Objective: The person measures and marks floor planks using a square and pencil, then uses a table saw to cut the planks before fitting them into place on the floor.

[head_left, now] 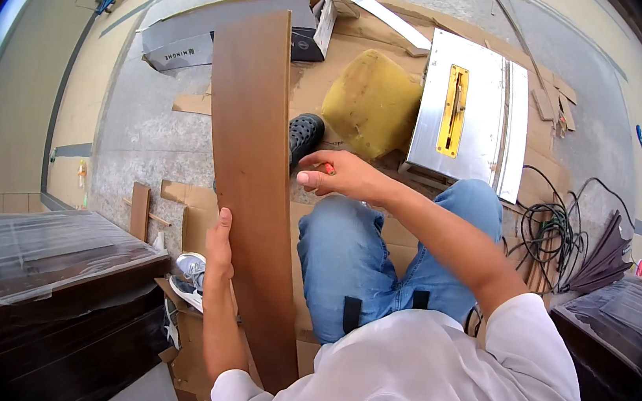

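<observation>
The plank [253, 137] in my left grip [221, 246] is brown wood, smooth with a soft satin sheen. The saw [483, 84] has a bright, smooth metal top. The yellow panel [368, 99] looks matt and scuffed. My jeans [337, 266] are faded denim, my shirt [443, 381] matt cloth. The cardboard [318, 89] is dull and papery, the floor [162, 135] rough concrete, the plastic film [31, 247] glossy and wrinkled.
</observation>
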`<state>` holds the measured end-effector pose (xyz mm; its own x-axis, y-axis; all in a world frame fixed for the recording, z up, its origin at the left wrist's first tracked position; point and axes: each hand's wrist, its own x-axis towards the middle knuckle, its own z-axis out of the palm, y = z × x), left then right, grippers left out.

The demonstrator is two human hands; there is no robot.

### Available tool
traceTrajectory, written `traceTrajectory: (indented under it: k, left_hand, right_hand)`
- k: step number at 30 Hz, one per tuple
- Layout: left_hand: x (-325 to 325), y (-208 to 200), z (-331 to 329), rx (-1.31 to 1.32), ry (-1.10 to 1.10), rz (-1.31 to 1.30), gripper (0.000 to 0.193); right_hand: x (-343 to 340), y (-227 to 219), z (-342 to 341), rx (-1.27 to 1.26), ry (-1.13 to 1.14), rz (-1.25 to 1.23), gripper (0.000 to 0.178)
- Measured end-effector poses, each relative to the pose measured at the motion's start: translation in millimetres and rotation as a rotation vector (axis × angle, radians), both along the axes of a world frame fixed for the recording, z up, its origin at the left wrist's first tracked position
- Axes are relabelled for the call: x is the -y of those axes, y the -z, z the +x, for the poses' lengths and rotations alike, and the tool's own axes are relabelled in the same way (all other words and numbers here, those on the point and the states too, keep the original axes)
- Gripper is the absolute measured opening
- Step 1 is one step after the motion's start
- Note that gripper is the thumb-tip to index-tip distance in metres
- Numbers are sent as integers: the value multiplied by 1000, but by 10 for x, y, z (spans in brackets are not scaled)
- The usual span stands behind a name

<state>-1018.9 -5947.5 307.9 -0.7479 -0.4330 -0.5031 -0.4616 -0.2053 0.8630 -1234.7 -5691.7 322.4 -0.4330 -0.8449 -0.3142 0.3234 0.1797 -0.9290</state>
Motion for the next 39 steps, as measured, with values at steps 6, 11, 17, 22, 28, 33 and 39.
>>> traceTrajectory:
  k: [6,11,17,22,28,33,39]
  left_hand:
    - [-543,-1327,-1655,-248,286,81,68]
    - [-1084,-2247,-2424,-364,425,-106,72]
    - [-1353,-2573,-2944,-435,684,-780,67]
    - [-1276,-1503,-1837,-1081,217,-796,41]
    - [-1034,-752,-2243,-636,203,503,51]
    - [-402,-220,-2819,-832,-21,638,31]
    - [581,279,-3252,-725,-43,638,10]
  right_hand:
    - [-254,-1251,-306,-34,184,-217,73]
    - [-730,-1789,-405,-145,472,-333,60]
    - [-874,-1811,-163,-96,887,-584,36]
    - [-625,-1482,-278,142,1085,-772,24]
    - [-30,-929,-491,288,1172,-884,22]
    - [224,-556,-597,351,854,-614,25]
    - [-150,-666,-507,-1197,556,241,32]
